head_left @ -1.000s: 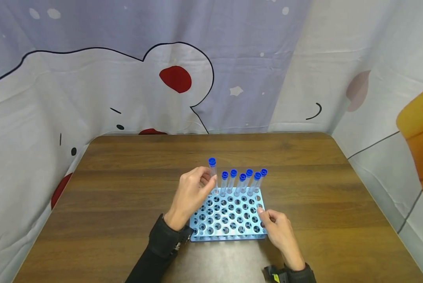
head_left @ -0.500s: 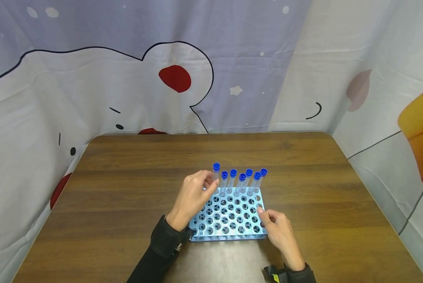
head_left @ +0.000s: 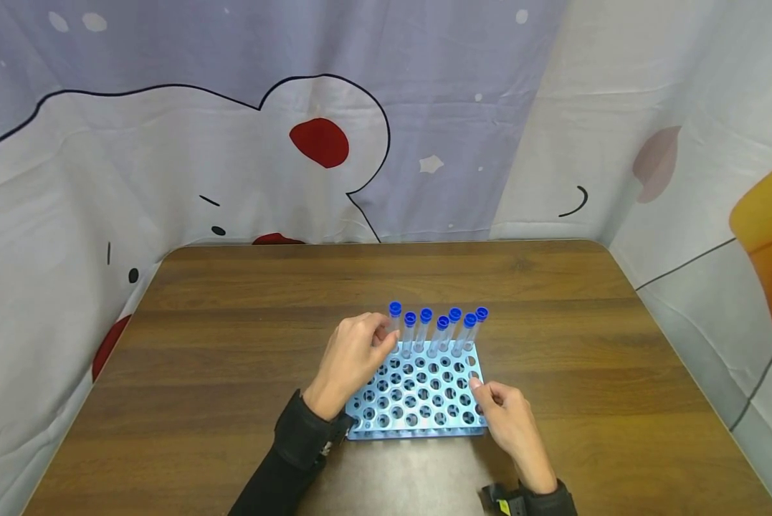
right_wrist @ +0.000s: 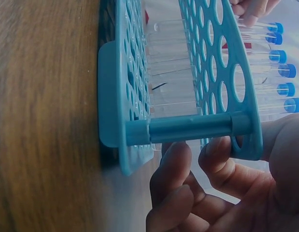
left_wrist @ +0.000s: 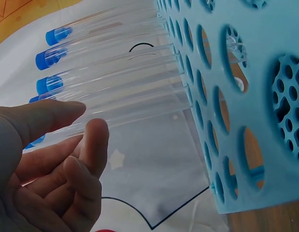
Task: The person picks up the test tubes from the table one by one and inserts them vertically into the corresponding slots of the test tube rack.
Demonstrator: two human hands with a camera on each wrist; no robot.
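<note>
A light-blue test tube rack (head_left: 418, 394) with rows of round holes sits on the table. Several clear test tubes with blue caps (head_left: 442, 322) stand in its far row. At that row's left end my left hand (head_left: 353, 355) has thumb and forefinger about a capped test tube (head_left: 395, 309). The left wrist view shows the thumb (left_wrist: 67, 110) and forefinger on either side of this tube, whose lower end is in the rack. My right hand (head_left: 504, 416) grips the rack's near right edge, thumb on the top plate and fingers (right_wrist: 176, 162) curled by the side post.
The rack stands on a brown wooden table (head_left: 244, 322). Behind and beside the table hangs a patterned cloth (head_left: 450, 129). Black bands (head_left: 305, 430) are on both wrists.
My left hand has brought its tube slightly right and down into the far row, level with the other tubes. My right hand has stayed on the rack's edge.
</note>
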